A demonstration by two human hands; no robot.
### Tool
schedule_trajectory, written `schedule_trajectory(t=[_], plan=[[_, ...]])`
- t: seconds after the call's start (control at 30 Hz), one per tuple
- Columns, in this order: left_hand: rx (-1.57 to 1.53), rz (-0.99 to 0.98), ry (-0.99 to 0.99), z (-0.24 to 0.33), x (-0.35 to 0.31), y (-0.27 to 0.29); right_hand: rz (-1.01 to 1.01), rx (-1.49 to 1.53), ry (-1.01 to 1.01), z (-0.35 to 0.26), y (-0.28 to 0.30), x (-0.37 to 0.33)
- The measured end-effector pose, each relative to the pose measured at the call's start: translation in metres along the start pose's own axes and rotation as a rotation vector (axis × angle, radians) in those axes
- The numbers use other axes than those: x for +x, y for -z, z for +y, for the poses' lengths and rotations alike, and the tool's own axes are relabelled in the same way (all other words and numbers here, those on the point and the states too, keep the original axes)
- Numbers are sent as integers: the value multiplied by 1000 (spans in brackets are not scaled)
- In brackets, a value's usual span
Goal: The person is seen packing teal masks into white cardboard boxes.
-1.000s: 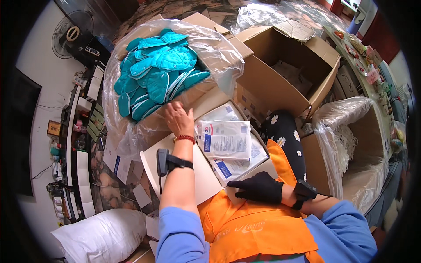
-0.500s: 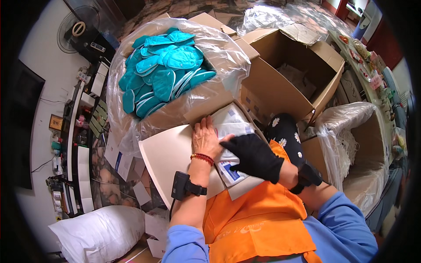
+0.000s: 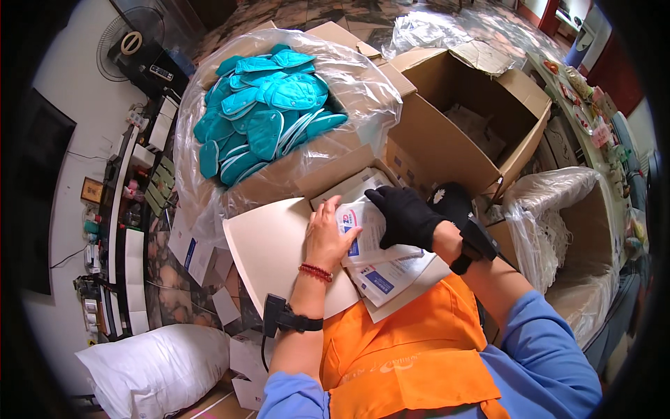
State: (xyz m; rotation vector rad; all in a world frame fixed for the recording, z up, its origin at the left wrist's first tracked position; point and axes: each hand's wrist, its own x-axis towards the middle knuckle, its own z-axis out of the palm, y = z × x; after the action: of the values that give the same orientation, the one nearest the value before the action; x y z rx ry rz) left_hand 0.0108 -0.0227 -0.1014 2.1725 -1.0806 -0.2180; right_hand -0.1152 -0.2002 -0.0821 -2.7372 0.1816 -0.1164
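Observation:
My left hand (image 3: 328,234), bare with a red beaded bracelet, grips the left edge of a white printed packet (image 3: 368,234), its thumb on top. In a black glove, my right hand (image 3: 408,218) holds the same packet by its right side, fingers curled over the far corner. The packet is raised and slightly tilted above an open carton (image 3: 314,183) on my lap. More flat white packets (image 3: 391,281) with blue print lie inside. My right fingertips partly cover the packet and the carton's far end.
Ahead on the left, a plastic-lined box (image 3: 209,188) holds a heap of teal padded pieces (image 3: 269,105). A large open cardboard box (image 3: 447,133) stands ahead on the right. Another lined box (image 3: 586,237) sits at my right. Near my left elbow lies a white sack (image 3: 160,370).
Both hands have shifted from lying on the packets to gripping one by its sides. That packet has come up and tilted. My right hand has moved farther away from me.

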Motion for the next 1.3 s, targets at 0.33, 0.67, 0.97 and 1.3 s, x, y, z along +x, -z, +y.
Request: schedule_trajectory(t=[0.33, 0.67, 0.97, 1.3], plan=[[-937, -147, -85, 31, -9, 31, -18, 22, 46, -26, 47, 10], [-956, 77, 249, 22, -29, 15, 181, -55, 25, -49, 56, -3], [-881, 148, 38, 35, -21, 28, 88, 123, 127, -40, 56, 5], [-450, 165, -198, 52, -14, 34, 5, 174, 91, -45, 56, 2]])
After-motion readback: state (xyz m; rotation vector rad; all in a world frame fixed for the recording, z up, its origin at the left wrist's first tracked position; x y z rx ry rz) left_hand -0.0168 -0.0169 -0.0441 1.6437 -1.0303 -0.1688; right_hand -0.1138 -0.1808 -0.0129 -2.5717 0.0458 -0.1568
